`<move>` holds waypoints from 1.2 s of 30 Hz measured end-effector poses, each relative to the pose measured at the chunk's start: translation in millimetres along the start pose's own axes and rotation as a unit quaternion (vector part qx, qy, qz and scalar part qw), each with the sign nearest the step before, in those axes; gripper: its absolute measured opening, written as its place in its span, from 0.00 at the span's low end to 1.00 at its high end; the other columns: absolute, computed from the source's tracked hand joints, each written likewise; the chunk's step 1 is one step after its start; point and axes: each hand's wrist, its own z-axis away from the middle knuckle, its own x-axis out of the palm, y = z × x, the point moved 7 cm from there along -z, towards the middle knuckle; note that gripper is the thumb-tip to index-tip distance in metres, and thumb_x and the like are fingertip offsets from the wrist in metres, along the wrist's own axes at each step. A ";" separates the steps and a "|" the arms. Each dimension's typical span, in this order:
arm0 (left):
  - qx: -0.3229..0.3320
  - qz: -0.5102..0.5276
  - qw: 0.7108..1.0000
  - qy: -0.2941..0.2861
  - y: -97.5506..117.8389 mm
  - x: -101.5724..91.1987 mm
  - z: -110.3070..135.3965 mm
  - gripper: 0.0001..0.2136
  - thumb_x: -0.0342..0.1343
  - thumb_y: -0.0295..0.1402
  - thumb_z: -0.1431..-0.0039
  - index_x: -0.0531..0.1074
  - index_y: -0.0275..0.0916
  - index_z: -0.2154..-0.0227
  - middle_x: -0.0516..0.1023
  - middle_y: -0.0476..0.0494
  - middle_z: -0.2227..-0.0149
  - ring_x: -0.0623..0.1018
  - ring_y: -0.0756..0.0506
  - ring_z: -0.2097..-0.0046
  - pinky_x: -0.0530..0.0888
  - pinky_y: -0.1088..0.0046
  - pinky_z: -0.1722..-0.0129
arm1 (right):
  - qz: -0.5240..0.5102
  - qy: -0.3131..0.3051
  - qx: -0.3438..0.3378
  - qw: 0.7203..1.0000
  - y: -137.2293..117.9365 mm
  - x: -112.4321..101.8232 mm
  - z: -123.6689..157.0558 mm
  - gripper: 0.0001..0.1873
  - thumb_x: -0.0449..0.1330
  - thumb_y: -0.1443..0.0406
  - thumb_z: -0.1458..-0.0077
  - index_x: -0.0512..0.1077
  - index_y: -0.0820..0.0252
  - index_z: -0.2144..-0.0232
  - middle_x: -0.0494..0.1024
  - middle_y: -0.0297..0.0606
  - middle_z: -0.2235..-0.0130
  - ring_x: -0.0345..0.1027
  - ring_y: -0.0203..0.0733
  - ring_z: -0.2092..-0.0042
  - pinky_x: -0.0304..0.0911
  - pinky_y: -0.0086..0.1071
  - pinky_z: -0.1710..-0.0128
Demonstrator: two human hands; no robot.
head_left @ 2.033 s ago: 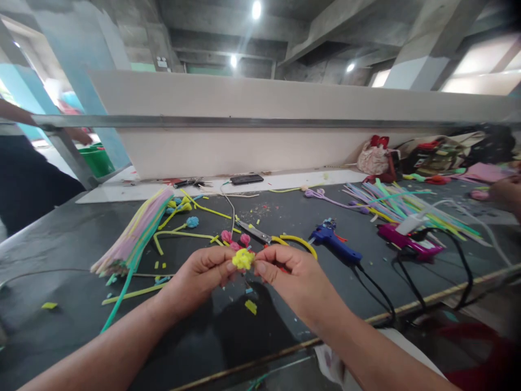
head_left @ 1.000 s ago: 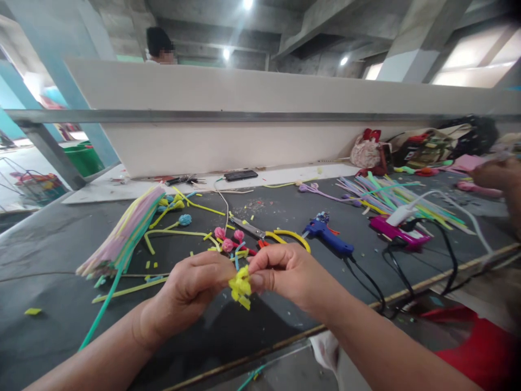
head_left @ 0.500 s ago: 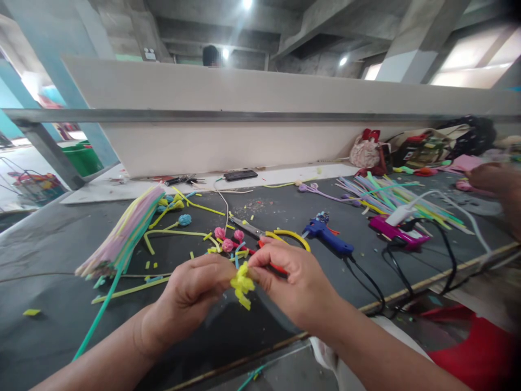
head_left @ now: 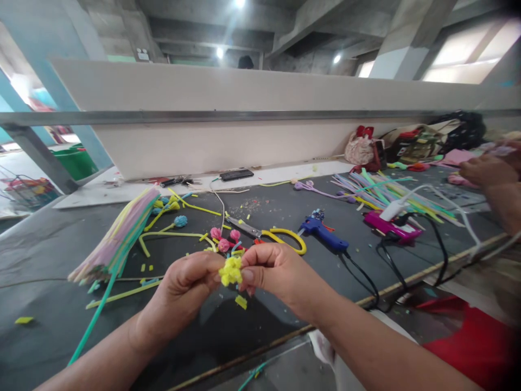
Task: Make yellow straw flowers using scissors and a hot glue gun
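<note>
Between my two hands, above the near part of the dark table, is a small yellow fuzzy pipe-cleaner flower (head_left: 230, 271). My left hand (head_left: 188, 285) pinches it from the left side, thumb and forefinger together. From the right, my right hand (head_left: 273, 271) grips it with thumb and fingertips. A loose yellow scrap (head_left: 241, 302) shows just below the flower. Just beyond my hands lie pink pipe-cleaner balls (head_left: 223, 245) on red stems, partly hidden by my fingers. Scissors with yellow handles (head_left: 291, 235) lie behind my right hand, blades pointing away to the left.
A bundle of pastel pipe cleaners (head_left: 122, 233) lies left, more (head_left: 401, 190) at back right. A blue glue gun (head_left: 325, 231) and a magenta power strip (head_left: 393, 228) with cables sit right. A phone (head_left: 236, 175) lies at the back. Another person's hand (head_left: 486, 169) works far right.
The yellow flower has been turned and looks rounder and more compact in my fingers. A yellow piece now shows separate below it. My head view has shifted slightly right.
</note>
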 end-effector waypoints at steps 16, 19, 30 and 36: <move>-0.146 0.002 0.989 0.006 -20.8 7.4 1.1 0.12 0.50 0.34 0.41 0.68 0.35 0.78 0.66 0.51 0.79 0.65 0.53 0.74 0.63 0.78 0.73 | 0.325 0.170 -0.130 0.921 -15.5 -7.3 3.5 0.05 0.58 0.70 0.55 0.69 0.60 0.80 0.69 0.30 0.80 0.58 0.31 0.77 0.54 0.26 0.77; -0.225 0.041 0.973 0.033 -30.7 6.9 0.9 0.14 0.49 0.37 0.41 0.66 0.35 0.79 0.64 0.52 0.80 0.63 0.54 0.77 0.61 0.79 0.77 | 0.321 0.198 -0.166 0.911 -20.6 -11.4 5.0 0.03 0.58 0.66 0.51 0.72 0.59 0.74 0.74 0.33 0.75 0.65 0.35 0.72 0.60 0.28 0.71; -0.310 0.186 0.932 0.025 -45.3 13.8 5.1 0.15 0.51 0.43 0.43 0.69 0.34 0.75 0.69 0.50 0.79 0.64 0.55 0.79 0.60 0.81 0.80 | 0.280 0.203 -0.154 0.925 -16.1 -16.0 -1.0 0.03 0.60 0.65 0.53 0.73 0.58 0.73 0.77 0.34 0.73 0.68 0.38 0.69 0.63 0.32 0.65; -0.316 0.183 0.931 -0.006 -43.2 16.8 3.0 0.18 0.53 0.45 0.45 0.70 0.33 0.79 0.66 0.50 0.82 0.62 0.56 0.80 0.57 0.81 0.81 | 0.327 0.203 -0.181 0.905 -15.0 -17.5 -1.9 0.04 0.59 0.65 0.51 0.74 0.57 0.72 0.76 0.35 0.72 0.68 0.39 0.70 0.62 0.32 0.67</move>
